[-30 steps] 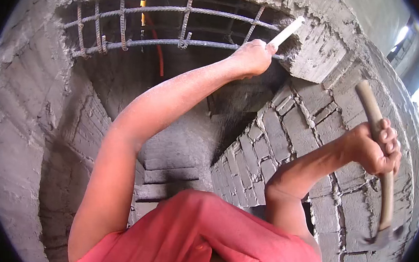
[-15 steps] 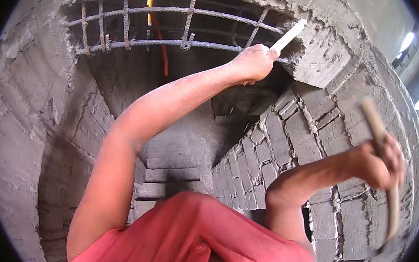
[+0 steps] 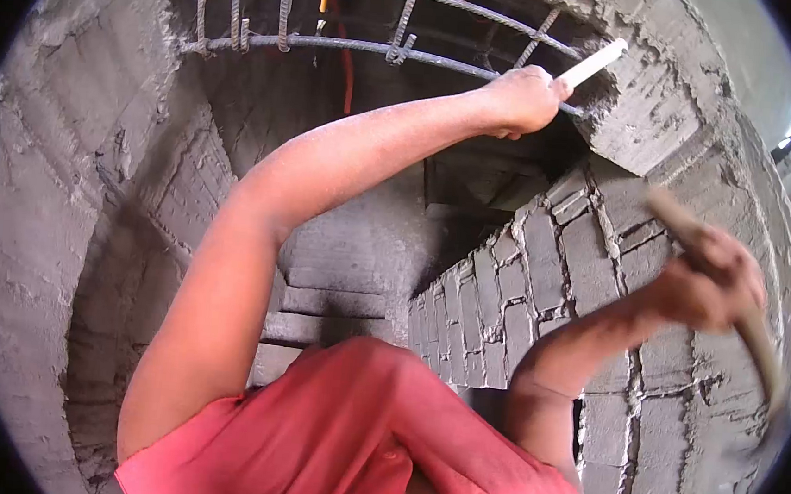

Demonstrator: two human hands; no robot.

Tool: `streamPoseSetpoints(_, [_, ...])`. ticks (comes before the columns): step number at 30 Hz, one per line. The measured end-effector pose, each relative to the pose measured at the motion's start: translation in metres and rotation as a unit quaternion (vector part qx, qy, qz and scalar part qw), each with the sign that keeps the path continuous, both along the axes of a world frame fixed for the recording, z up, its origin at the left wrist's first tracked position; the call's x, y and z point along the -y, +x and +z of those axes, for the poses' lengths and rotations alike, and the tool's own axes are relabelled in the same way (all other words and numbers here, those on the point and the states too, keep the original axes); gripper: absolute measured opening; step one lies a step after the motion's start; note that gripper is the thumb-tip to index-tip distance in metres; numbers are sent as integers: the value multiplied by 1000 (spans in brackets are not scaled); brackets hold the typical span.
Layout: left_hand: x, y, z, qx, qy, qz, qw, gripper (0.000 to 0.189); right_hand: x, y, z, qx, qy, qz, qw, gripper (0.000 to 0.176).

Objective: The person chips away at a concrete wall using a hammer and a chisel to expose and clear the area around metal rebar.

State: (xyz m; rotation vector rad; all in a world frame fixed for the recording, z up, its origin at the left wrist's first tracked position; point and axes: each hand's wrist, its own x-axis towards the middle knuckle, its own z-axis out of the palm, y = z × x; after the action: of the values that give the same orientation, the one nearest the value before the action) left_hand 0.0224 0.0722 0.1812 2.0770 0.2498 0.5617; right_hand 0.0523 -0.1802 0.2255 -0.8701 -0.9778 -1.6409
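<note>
– Where is the pale rod [image 3: 594, 64] held?
– At the right-hand end of the steel bars [image 3: 447, 62], by the left hand [image 3: 521, 99]. It is slanted upward, with its far end seen over the rough edge of the concrete [image 3: 641, 136]. Whether the concrete is touched by that end cannot be told.

– And how are the fingers set there?
– They are curled around the rod's near end, not spread. The fingertips are partly hidden, so an exact pinch cannot be made out. A good length is left bare beyond the fist, probably so that the fingers are kept clear of the far end.

– What is held in the right hand [image 3: 718, 277]?
– A hammer [image 3: 762, 355], gripped partway along its wooden handle, in front of the brick wall [image 3: 590, 253]. The fingers are wrapped around the wood; whether they are pressed side by side is lost in the blur. The head is blurred too, low and well apart from the rod.

– Why might it be gripped partway along?
– For closer control of the weight, it may be judged. By the left arm's long reach, the rod is held well away from the red shirt [image 3: 335, 428], and room is left between the two hands.
</note>
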Motion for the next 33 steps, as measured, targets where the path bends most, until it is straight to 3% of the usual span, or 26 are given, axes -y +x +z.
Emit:
streamPoseSetpoints(1, [2,-2,1,16,5,-4,1000,51,36,14,20,-28,57,200,978,20])
streamPoseSetpoints(3, [9,-12,7,3,-30,0,1000,51,89,22,55,176,119,321,923,29])
streamPoseSetpoints(5, [10,-13,6,-10,-35,-1,999,50,67,33,39,-86,373,84,920,34])
streamPoseSetpoints(6, [10,-9,3,-6,-26,-2,1000,49,-2,49,-2,116,178,-26,977,32])
streamPoseSetpoints(7, [10,-8,4,2,-14,0,1000,48,-29,43,-35,118,180,-28,976,32])
streamPoseSetpoints(8, [12,-12,7,-5,4,5,1000,47,-52,35,-66,-63,88,111,988,25])
streamPoseSetpoints(9, [8,-2,-1,10,-8,11,1000,47,-68,24,-96,-246,-9,241,939,20])
streamPoseSetpoints(11, [2,-2,0,25,21,11,999,47,-94,21,-109,-532,-194,460,684,17])
streamPoseSetpoints(13, [5,-12,10,-22,27,27,999,48,-58,6,-77,-468,-136,447,750,17])
streamPoseSetpoints(14, [4,-9,7,-22,40,18,999,48,-43,-3,-56,-440,-54,365,819,13])
streamPoseSetpoints(15, [1,-6,5,-20,52,11,998,49,-13,20,-48,-287,-96,329,895,10])
streamPoseSetpoints(16, [2,-5,6,-17,37,3,999,49,15,30,-21,-37,-134,-43,989,7])
streamPoseSetpoints(18, [3,-5,3,-5,17,-4,1000,51,55,25,29,14,43,108,993,14])
streamPoseSetpoints(19, [4,-9,5,-2,17,-11,1000,51,117,56,50,68,55,319,944,28])
streamPoseSetpoints(20, [4,-10,6,-4,6,-12,1000,51,151,64,67,138,133,381,904,29])
streamPoseSetpoints(21, [3,-9,6,-7,-5,-14,1000,50,117,24,68,205,187,495,823,34])
streamPoseSetpoints(23, [6,-11,6,-20,-11,-9,1000,50,1,14,16,36,161,155,974,39])
streamPoseSetpoints(24, [9,-12,10,-26,-13,0,1000,49,-57,9,-10,-14,160,-21,987,43])
streamPoseSetpoints(25, [7,-13,12,-23,-11,3,1000,49,-87,21,-47,-12,163,-18,986,43])
streamPoseSetpoints(26, [4,-13,12,-24,-3,6,1000,48,-112,32,-89,-316,-49,253,913,24])
streamPoseSetpoints(27, [8,-11,7,-32,4,-1,999,48,-114,34,-111,-557,-241,466,644,12])
streamPoseSetpoints(29, [-6,0,2,45,81,-20,995,47,-79,12,-88,-524,-189,418,718,16])
streamPoseSetpoints(30, [1,-7,-1,3,48,-8,999,47,-59,9,-77,-457,-165,465,740,16])
streamPoseSetpoints(31, [3,-9,7,-27,25,7,999,47,-42,4,-57,-467,-81,372,798,14])
streamPoseSetpoints(32, [0,-6,6,-39,31,-2,999,48,-16,9,-44,-367,-70,373,849,12])
streamPoseSetpoints(33, [3,-6,3,-41,30,-5,999,48,15,32,-29,-148,-120,205,960,10])
